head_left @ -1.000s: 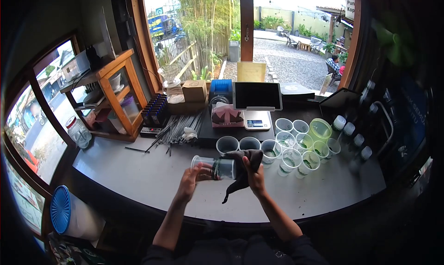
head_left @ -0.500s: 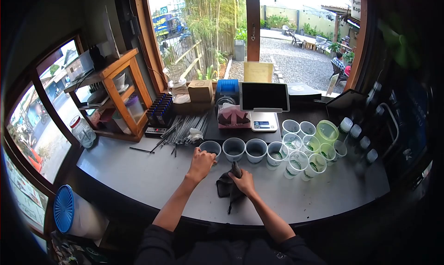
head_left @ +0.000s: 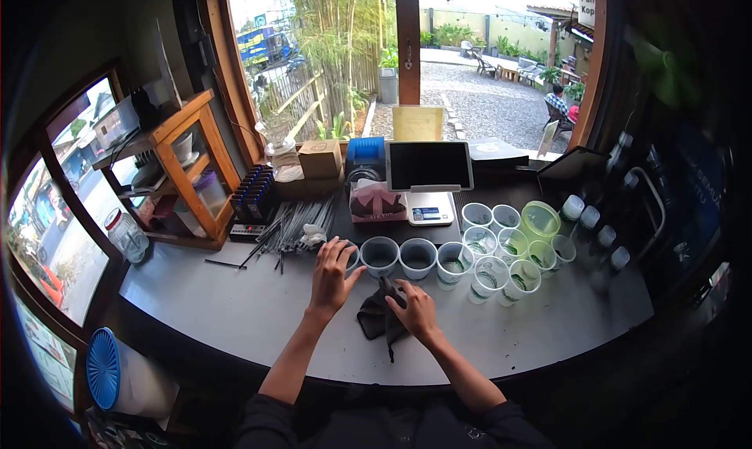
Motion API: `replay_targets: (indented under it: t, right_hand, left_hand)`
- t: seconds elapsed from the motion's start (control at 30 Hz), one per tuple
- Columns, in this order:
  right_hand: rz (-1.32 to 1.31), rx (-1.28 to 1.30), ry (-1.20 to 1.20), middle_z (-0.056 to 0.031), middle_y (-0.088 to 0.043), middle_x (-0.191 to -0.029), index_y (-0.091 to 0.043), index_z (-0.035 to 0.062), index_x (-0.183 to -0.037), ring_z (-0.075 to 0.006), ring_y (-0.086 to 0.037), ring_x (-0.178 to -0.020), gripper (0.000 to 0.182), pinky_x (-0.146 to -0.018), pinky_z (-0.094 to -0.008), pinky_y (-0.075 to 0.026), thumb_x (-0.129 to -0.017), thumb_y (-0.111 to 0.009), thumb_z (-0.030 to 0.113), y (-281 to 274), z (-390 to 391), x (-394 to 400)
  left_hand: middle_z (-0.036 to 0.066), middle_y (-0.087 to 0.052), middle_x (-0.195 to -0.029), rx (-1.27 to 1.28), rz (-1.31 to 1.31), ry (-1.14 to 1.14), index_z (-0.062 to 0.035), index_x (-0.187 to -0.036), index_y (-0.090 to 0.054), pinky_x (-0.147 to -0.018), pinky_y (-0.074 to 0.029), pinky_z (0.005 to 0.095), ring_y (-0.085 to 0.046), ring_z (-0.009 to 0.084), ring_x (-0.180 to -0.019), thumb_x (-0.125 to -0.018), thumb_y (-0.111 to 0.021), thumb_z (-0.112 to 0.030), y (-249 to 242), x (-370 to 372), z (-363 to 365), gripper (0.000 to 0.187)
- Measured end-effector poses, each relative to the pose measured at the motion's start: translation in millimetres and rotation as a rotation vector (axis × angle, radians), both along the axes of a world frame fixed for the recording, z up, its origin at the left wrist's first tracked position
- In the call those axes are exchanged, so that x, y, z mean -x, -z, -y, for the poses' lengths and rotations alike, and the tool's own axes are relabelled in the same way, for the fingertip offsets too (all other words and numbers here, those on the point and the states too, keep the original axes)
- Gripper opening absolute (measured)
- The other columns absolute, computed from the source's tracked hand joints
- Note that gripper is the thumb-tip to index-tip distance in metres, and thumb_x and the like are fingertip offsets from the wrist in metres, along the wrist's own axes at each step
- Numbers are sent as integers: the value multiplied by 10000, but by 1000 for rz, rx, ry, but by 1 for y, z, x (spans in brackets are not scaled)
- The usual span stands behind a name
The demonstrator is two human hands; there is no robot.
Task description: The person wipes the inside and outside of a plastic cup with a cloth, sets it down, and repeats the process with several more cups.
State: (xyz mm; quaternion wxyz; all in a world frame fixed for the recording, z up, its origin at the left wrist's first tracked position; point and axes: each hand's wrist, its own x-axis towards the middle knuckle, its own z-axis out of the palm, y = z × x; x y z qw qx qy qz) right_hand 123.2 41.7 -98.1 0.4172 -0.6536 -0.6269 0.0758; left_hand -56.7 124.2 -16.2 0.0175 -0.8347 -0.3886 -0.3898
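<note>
My left hand (head_left: 334,280) is open, its fingers raised and its thumb stretched out to the right. It overlaps the leftmost plastic cup (head_left: 353,255), hiding much of it. My right hand (head_left: 413,311) is open beside a dark cloth (head_left: 377,317), with thumb and index finger apart at the cloth's raised end. The rest of the cloth lies bunched on the counter. Just behind it stand two dark-looking cups (head_left: 380,258) in line with the leftmost one. A clear cup with green print (head_left: 453,266) comes after them on the right.
Several clear and greenish cups (head_left: 513,245) stand grouped on the right of the grey counter (head_left: 227,308). Behind the cups are a tablet (head_left: 430,165), a scale (head_left: 431,210) and a pink tissue box (head_left: 379,206). Straws (head_left: 291,228) lie at the left, near a wooden cabinet (head_left: 205,171).
My right hand has loosened from the cloth, its fingers now apart. My left hand has lifted and spread its fingers at the leftmost cup. The view has shifted slightly to the right.
</note>
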Motion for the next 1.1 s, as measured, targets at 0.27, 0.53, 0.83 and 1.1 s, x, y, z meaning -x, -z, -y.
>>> replay_targets:
  t: [0.27, 0.53, 0.83, 1.1]
  right_hand:
    - [-110, -156, -140, -91, -681, -847, -652, 44, -954, -253, -665, -807, 174, -729, -346, -520, -811, -696, 133, -28, 52, -54]
    - [-202, -358, 178, -103, -676, -691, -668, 18, -861, -205, -682, -627, 85, -610, -294, -515, -826, -688, 93, -48, 118, -180]
    - [-436, -312, 510, -78, -684, -727, -651, -7, -934, -135, -675, -678, 147, -630, -262, -534, -918, -577, 120, -37, 155, -346]
    - [-402, -218, 503, -151, -646, -1080, -544, 15, -1244, -220, -675, -890, 436, -726, -312, -564, -846, -686, 122, 37, 109, -453]
  left_hand:
    - [142, -576, -1215, 52, 111, 367, -57, -1053, -642, -1093, -290, 494, -448, 335, -1268, -844, -675, -195, -9, -100, 40, 253]
    - [68, -615, -1201, 117, 90, 683, -110, -1014, -669, -1116, -266, 487, -469, 290, -1267, -813, -704, -176, -18, -248, 89, 214]
    - [97, -623, -1163, 225, 190, 787, -97, -1054, -644, -1124, -263, 487, -487, 300, -1251, -817, -701, -145, -32, -405, 114, 248]
    - [208, -601, -1206, 300, 331, 705, -13, -1156, -602, -1024, -399, 416, -492, 373, -1246, -837, -657, -114, -33, -505, 79, 339]
